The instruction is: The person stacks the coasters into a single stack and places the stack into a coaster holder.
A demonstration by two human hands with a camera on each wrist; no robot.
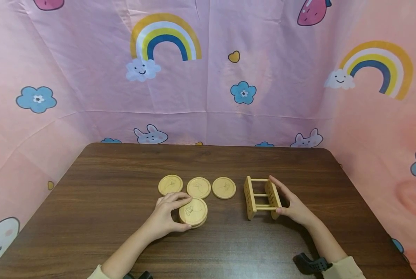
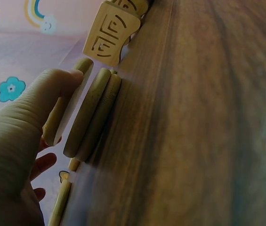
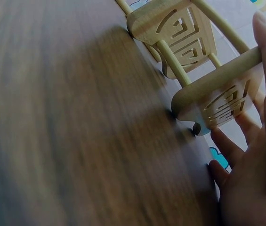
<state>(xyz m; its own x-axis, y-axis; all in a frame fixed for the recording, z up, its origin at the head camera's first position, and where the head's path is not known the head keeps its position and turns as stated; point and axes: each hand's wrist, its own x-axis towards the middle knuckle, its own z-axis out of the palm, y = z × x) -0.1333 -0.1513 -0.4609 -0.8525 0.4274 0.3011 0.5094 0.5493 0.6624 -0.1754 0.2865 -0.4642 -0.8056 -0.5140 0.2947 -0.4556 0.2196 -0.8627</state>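
My left hand (image 1: 171, 215) pinches the rim of a round wooden coaster (image 1: 193, 211) engraved with a leaf. In the left wrist view this coaster (image 2: 69, 110) is tilted and apart from two stacked coasters (image 2: 95, 115) beneath it. On the right, my right hand (image 1: 296, 207) holds the right side panel of a light wooden coaster rack (image 1: 250, 197), its thumb and fingers at opposite ends. The rack stands on the table, two cut-out panels joined by thin rods (image 3: 173, 61). Between those panels I see no coaster.
Behind the left hand's coaster lie a left coaster (image 1: 170, 185), a middle coaster (image 1: 199, 188) and a right coaster (image 1: 223, 188) in a row. All rest on a dark wood table (image 1: 124, 166). A patterned cloth (image 1: 208, 77) hangs around its back and sides.
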